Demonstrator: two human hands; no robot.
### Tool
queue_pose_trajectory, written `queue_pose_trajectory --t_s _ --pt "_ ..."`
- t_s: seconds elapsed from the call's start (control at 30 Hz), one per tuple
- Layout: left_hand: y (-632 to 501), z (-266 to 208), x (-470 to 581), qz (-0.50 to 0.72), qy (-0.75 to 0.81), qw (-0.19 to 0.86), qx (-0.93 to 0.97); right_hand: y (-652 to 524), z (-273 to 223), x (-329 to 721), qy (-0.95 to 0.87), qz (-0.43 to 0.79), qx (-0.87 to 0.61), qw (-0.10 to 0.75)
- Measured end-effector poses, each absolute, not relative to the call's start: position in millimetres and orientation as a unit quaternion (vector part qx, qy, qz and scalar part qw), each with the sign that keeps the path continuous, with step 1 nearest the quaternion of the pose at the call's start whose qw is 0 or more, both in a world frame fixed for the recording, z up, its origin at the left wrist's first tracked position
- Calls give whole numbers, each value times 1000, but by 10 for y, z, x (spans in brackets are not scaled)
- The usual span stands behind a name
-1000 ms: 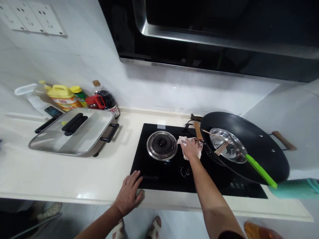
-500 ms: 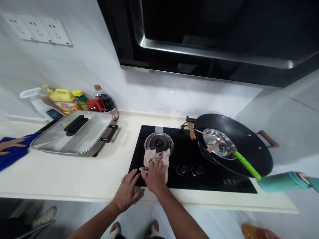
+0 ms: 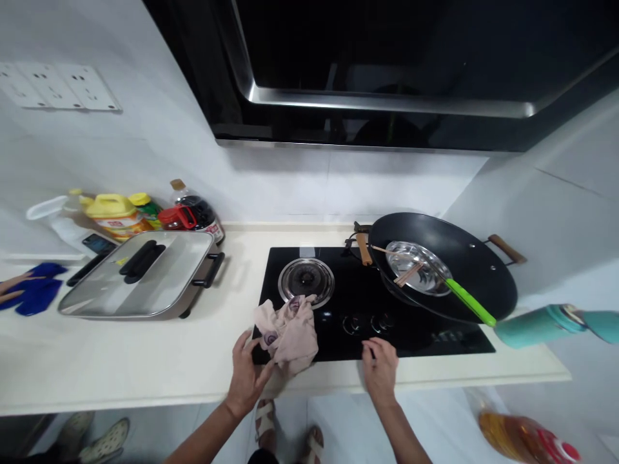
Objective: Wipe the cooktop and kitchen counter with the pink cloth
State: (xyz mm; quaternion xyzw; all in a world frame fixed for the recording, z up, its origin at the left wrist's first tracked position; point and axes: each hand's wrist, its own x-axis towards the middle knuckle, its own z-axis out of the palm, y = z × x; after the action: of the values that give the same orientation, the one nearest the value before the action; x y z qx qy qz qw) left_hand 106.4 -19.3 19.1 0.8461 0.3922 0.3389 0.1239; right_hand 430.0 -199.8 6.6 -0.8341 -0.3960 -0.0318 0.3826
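A pale pink cloth (image 3: 293,335) lies crumpled on the front left of the black glass cooktop (image 3: 333,341), its lower edge hanging over onto the counter. My left hand (image 3: 246,374) is beside it at the cooktop's left corner, thumb and fingers spread. The thumb tip lies close against the cloth; I cannot tell whether it touches. My right hand (image 3: 380,368) is at the cooktop's front edge below the control knobs (image 3: 368,323), fingers loosely bent and apart from the thumb, with nothing visible in it. Behind the cloth is the round left burner (image 3: 306,282).
A black wok (image 3: 464,258) holding a metal bowl (image 3: 438,274), chopsticks and a green-handled utensil covers the right burner. A teal bottle (image 3: 536,327) is at the right. A lidded electric pan (image 3: 145,277) stands left. Another person's hand (image 3: 12,290) touches a blue cloth (image 3: 39,293).
My right hand has let go of the cloth and moved right. The cloth has come toward the front edge, looser and more spread. My left hand remains near the cooktop's left corner.
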Motion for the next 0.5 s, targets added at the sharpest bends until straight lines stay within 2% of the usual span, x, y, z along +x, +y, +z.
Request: queue_pose_trajectory --t_s 0.13,0.27,0.5 --pt "-93 425 1566 211 309 90 923 -2218 -47 4753 -295 -120 -894 317" --pt "-72 522 2171 98 290 127 943 -2117 -133 4839 -212 -143 -929 268" --pt "-155 377 2645 67 274 195 939 -2108 -216 4781 -179 -138 -940 256"
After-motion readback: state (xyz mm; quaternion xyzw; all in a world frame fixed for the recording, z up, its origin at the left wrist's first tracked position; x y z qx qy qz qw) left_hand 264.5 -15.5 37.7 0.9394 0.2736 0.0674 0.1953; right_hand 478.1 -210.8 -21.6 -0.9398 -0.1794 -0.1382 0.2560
